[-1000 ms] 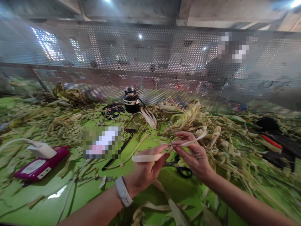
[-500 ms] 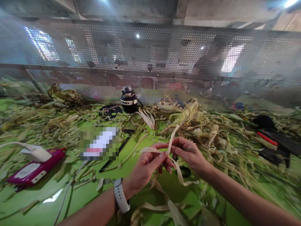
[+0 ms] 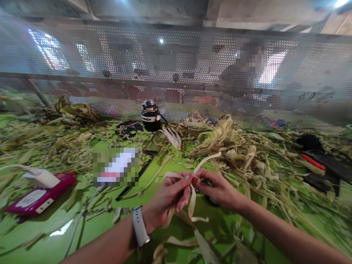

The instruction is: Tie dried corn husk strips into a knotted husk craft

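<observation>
Pale strips of dried corn husk [image 3: 206,160] cross between my two hands above the green table. My left hand [image 3: 176,192], with a white watch band on the wrist, pinches the strips where they cross. Close against it, my right hand [image 3: 216,186] pinches the same strips between thumb and fingers. One strip end sticks out up and to the right, and others hang below the fingers. Beneath my hands, more loose husk strips [image 3: 205,245] lie on the table. A dark object under my right hand is mostly hidden.
A black jar-like bottle [image 3: 150,116] stands near the perforated metal screen [image 3: 176,62]. Husk heaps [image 3: 214,134] spread along the back and right. At left lie a magenta power strip [image 3: 41,194] with a white charger [image 3: 41,178] and a blurred-out flat item [image 3: 117,167]. Behind the screen is a person.
My right hand has moved slightly left, closer to the left fingers. The upright strip end now leans to the right, and the strip hanging below has swung left.
</observation>
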The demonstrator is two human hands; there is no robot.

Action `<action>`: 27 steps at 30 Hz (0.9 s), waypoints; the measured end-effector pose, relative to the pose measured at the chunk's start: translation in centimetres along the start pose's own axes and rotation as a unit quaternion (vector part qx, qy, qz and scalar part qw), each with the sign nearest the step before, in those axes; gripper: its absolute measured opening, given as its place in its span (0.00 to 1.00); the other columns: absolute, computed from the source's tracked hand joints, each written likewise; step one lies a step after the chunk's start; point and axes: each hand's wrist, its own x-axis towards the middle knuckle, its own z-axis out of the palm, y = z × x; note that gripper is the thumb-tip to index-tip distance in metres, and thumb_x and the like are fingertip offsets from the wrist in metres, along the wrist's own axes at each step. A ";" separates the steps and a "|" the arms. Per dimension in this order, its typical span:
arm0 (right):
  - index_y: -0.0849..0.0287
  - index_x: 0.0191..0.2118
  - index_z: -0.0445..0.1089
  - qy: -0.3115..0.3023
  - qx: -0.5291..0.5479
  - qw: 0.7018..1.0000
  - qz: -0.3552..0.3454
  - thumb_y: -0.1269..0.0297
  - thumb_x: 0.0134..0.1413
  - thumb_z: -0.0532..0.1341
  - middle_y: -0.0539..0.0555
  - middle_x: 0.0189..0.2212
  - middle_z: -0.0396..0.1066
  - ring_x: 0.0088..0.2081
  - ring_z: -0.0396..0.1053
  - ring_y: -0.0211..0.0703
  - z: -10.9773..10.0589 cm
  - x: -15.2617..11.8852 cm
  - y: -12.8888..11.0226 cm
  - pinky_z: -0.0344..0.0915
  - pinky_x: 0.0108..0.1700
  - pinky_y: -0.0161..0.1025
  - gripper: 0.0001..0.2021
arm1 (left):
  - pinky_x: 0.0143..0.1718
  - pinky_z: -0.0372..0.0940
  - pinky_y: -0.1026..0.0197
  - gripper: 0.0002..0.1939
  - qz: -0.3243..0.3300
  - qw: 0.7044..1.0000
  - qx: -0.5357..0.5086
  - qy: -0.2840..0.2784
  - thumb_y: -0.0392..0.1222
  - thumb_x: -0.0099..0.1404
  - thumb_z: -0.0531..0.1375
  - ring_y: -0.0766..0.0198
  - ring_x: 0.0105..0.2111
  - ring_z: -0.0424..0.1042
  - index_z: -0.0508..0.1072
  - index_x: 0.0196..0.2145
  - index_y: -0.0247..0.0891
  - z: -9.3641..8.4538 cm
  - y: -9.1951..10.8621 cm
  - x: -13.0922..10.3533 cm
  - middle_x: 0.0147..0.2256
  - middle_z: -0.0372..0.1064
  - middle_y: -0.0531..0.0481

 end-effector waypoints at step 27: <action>0.61 0.23 0.64 0.004 0.260 0.957 0.127 0.51 0.49 0.62 0.41 0.12 0.52 0.13 0.48 0.28 1.9 -0.2 0.1 0.49 0.15 0.27 0.17 | 0.22 0.54 0.69 0.14 -0.030 0.997 -0.040 0.051 0.43 0.50 0.68 0.71 0.23 0.66 0.72 0.33 0.35 0.0 0.5 0.0 0.25 0.69 0.53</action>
